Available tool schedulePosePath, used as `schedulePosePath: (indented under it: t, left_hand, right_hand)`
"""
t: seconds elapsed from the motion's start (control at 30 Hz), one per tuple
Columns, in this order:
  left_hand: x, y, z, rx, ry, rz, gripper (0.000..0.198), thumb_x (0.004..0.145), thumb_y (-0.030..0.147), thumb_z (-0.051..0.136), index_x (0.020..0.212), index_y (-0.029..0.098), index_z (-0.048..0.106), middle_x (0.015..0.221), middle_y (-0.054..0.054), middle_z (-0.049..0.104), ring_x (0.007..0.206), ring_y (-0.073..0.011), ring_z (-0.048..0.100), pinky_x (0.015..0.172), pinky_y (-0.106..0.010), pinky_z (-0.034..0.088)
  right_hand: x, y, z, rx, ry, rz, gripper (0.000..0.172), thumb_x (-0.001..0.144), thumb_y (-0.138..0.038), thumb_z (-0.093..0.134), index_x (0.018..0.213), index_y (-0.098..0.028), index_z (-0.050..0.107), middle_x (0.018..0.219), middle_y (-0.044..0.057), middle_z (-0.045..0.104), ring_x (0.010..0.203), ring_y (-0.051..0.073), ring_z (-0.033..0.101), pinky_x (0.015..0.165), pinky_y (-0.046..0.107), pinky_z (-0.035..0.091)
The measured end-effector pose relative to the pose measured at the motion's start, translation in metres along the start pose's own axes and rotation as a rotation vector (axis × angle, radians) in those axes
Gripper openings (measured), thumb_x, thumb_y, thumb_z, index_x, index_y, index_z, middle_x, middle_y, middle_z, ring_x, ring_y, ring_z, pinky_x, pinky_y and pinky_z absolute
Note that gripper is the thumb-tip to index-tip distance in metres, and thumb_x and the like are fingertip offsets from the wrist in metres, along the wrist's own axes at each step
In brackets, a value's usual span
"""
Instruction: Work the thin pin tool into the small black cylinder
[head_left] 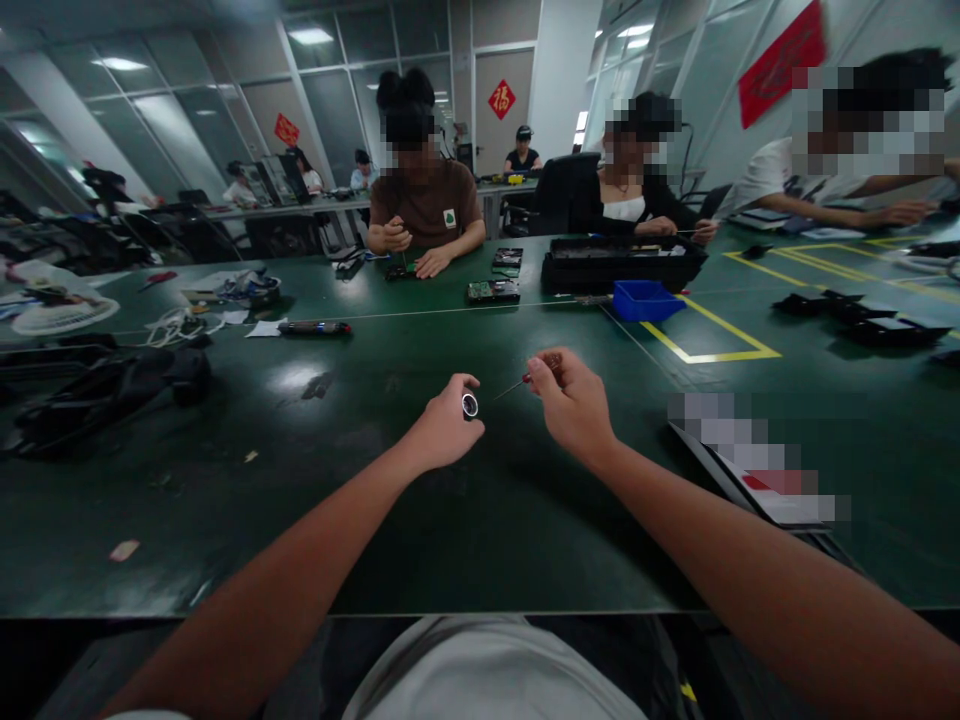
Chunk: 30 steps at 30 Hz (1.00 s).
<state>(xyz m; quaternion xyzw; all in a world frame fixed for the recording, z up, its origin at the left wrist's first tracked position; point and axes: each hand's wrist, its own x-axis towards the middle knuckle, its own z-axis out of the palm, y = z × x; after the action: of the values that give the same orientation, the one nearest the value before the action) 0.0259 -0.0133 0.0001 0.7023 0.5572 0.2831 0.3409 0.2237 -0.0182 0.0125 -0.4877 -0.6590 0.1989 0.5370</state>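
Note:
Above the middle of the green table [390,540], my left hand [448,425] is closed round a small round part [470,405] with a silvery ring and a dark centre. The kind of this part is too small to tell. My right hand [574,405] grips a screwdriver [528,378] by its reddish handle. Its thin shaft points left and slightly down toward the round part, with a small space between tip and part.
A blue bin [649,300] stands ahead to the right beside a long black case [622,268]. A dark pen-like tool [315,328] and a black bag [105,395] lie left. Circuit boards [493,291] are near a co-worker opposite. A flat booklet [757,470] lies right.

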Motion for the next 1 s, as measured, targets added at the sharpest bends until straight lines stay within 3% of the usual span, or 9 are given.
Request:
schedulePosePath:
  t: [0.1, 0.27, 0.4, 0.6, 0.77, 1.0]
  left_hand:
    - [-0.001, -0.011, 0.000, 0.071, 0.039, 0.079, 0.045, 0.082, 0.010, 0.057, 0.126, 0.017, 0.054, 0.121, -0.013, 0.061, 0.108, -0.0250, 0.058, 0.095, -0.039, 0.046]
    - [0.003, -0.019, -0.006, 0.056, 0.060, 0.194, 0.033, 0.086, 0.012, 0.064, 0.117, 0.021, 0.063, 0.119, -0.007, 0.064, 0.111, -0.0224, 0.059, 0.101, -0.038, 0.045]
    - [0.004, -0.019, -0.005, 0.042, 0.093, 0.267, 0.037, 0.084, 0.010, 0.068, 0.118, 0.024, 0.065, 0.119, -0.003, 0.066, 0.114, -0.0198, 0.059, 0.104, -0.036, 0.044]
    - [0.004, -0.019, -0.005, 0.039, 0.141, 0.254, 0.041, 0.083, 0.011, 0.072, 0.122, 0.021, 0.066, 0.122, -0.004, 0.068, 0.115, -0.0198, 0.061, 0.105, -0.035, 0.045]
    - [0.003, -0.020, -0.009, 0.062, 0.145, 0.278, 0.041, 0.084, 0.016, 0.073, 0.124, 0.023, 0.066, 0.122, -0.003, 0.068, 0.116, -0.0202, 0.061, 0.105, -0.036, 0.046]
    - [0.004, -0.022, -0.010, 0.096, 0.132, 0.297, 0.041, 0.084, 0.016, 0.073, 0.124, 0.023, 0.066, 0.123, -0.004, 0.068, 0.117, -0.0210, 0.060, 0.106, -0.039, 0.045]
  right_hand:
    - [0.000, -0.001, 0.000, 0.115, -0.025, 0.011, 0.020, 0.096, -0.040, 0.053, 0.089, -0.022, 0.061, 0.076, 0.002, 0.068, 0.070, 0.018, 0.065, 0.066, 0.034, 0.050]
    - [-0.001, 0.007, 0.004, 0.256, -0.089, 0.014, 0.017, 0.094, -0.038, 0.057, 0.096, -0.021, 0.063, 0.082, 0.002, 0.070, 0.076, 0.018, 0.068, 0.072, 0.035, 0.054]
    - [-0.002, 0.012, 0.007, 0.243, -0.105, 0.012, 0.019, 0.094, -0.039, 0.058, 0.099, -0.021, 0.063, 0.083, 0.003, 0.071, 0.078, 0.018, 0.069, 0.073, 0.035, 0.055]
    - [-0.002, 0.006, 0.005, 0.188, -0.114, -0.001, 0.019, 0.094, -0.039, 0.057, 0.097, -0.021, 0.064, 0.084, 0.004, 0.073, 0.078, 0.019, 0.071, 0.072, 0.035, 0.054]
    - [0.000, -0.002, 0.000, 0.007, -0.113, 0.009, 0.024, 0.092, -0.044, 0.060, 0.086, -0.021, 0.065, 0.069, 0.002, 0.069, 0.066, 0.019, 0.067, 0.063, 0.033, 0.048]
    - [0.000, 0.002, 0.000, 0.032, -0.196, -0.062, 0.010, 0.093, -0.030, 0.054, 0.094, -0.022, 0.061, 0.083, 0.002, 0.069, 0.076, 0.018, 0.066, 0.069, 0.032, 0.047]
